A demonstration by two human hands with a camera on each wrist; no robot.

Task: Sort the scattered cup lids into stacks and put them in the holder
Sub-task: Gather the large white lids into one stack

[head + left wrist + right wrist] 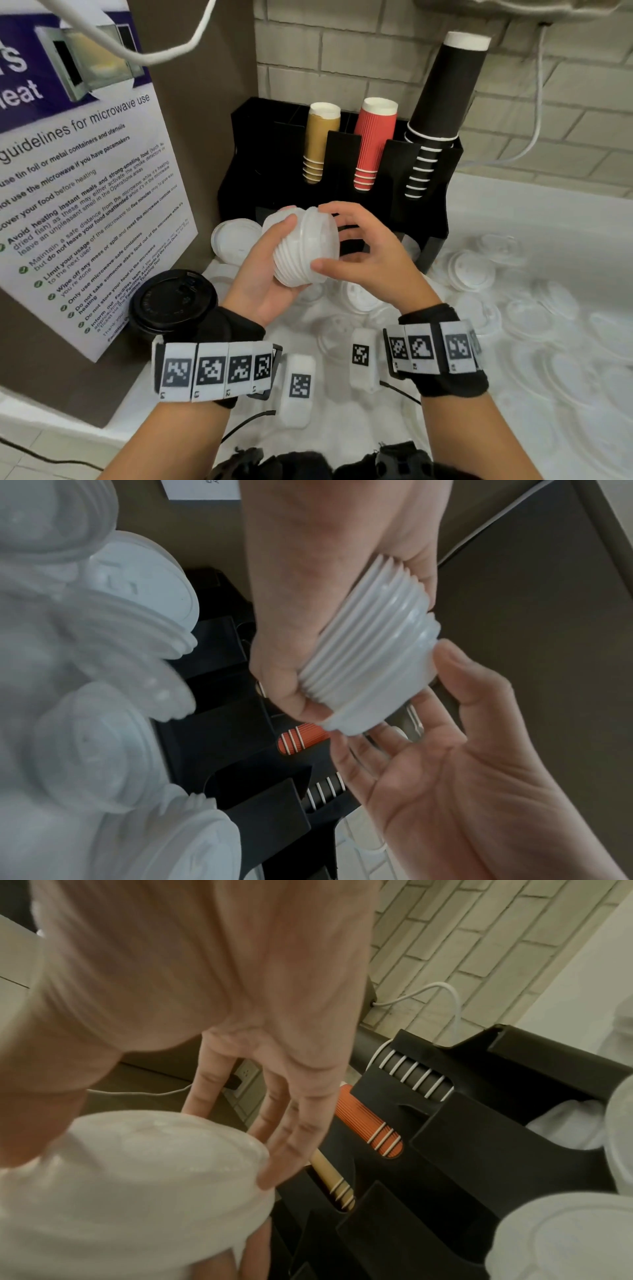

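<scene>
A stack of white cup lids (301, 250) lies on its side in my left hand (267, 274), whose fingers curl round its ribbed edge just in front of the black holder (428, 205). In the left wrist view the same hand (291, 615) grips the stack (369, 653) from above. My right hand (363, 246) is spread at the stack's right end, thumb and index fingertip touching the end lid's rim. The right wrist view shows straight fingers (291, 1137) resting on that lid (137, 1177). More white lids (472, 270) lie scattered on the white counter.
Gold cups (318, 144), red cups (373, 144) and black cups (442, 102) stand upside down in the holder's upper slots. White lids (236, 240) lean at its lower left. Black lids (173, 301) sit left, below a microwave poster (85, 205). A tiled wall is behind.
</scene>
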